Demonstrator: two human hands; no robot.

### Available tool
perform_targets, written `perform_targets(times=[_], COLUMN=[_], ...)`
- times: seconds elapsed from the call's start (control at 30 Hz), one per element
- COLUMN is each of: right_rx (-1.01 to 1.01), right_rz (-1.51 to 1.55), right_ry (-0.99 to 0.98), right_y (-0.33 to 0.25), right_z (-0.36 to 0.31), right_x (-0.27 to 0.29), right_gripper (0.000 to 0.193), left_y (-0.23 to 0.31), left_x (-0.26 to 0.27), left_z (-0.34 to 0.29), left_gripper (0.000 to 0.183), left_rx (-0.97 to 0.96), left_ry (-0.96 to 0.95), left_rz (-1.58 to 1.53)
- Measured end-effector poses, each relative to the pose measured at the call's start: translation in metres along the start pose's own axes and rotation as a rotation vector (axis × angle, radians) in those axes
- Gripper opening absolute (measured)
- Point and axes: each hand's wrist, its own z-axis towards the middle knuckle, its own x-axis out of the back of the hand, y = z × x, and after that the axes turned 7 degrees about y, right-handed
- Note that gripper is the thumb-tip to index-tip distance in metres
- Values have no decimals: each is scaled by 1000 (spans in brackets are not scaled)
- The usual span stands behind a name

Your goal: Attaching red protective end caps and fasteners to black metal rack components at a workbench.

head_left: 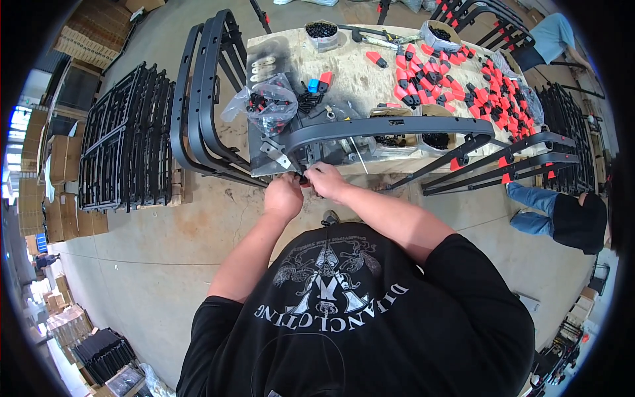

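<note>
A dark grey bent metal frame point(397, 126) lies across the front of the wooden table point(291, 53), its near-left end coming down to my hands. My left hand point(283, 196) is closed around that end at the table's front edge. Just to its right, the fingers of my right hand point(325, 180) are pinched together at the same spot. A small bit of red point(305, 184) shows between the hands; the fingers hide most of it. Beside them on the tabletop lies a silver metal bracket plate point(274, 153).
Red-and-black plastic pieces point(423, 79) cover the table's right side. A clear bag of small parts point(272, 109) and a tub of black parts point(322, 34) stand on it too. More bent frames point(211, 86) lean at left; stacked black racks point(129, 139) stand beyond. Another person point(562, 215) is at right.
</note>
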Motion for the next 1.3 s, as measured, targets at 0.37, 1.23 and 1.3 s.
perform_targets(times=[0.37,1.23,1.3], right_rx=[-238,107,56], right_rz=[82,-1080,-1004], right_ry=[-53,459,419], right_y=[-13,39,33], right_z=[-9,92,87], right_x=[-3,69,66], right_gripper=[46,33,32], left_y=[-3,10,4], left_x=[-5,0,-2], left_z=[-2,2,0], left_gripper=[26,28,28], left_rx=[11,58,60], left_ry=[24,-12,3], left_rz=[-35,-2,4])
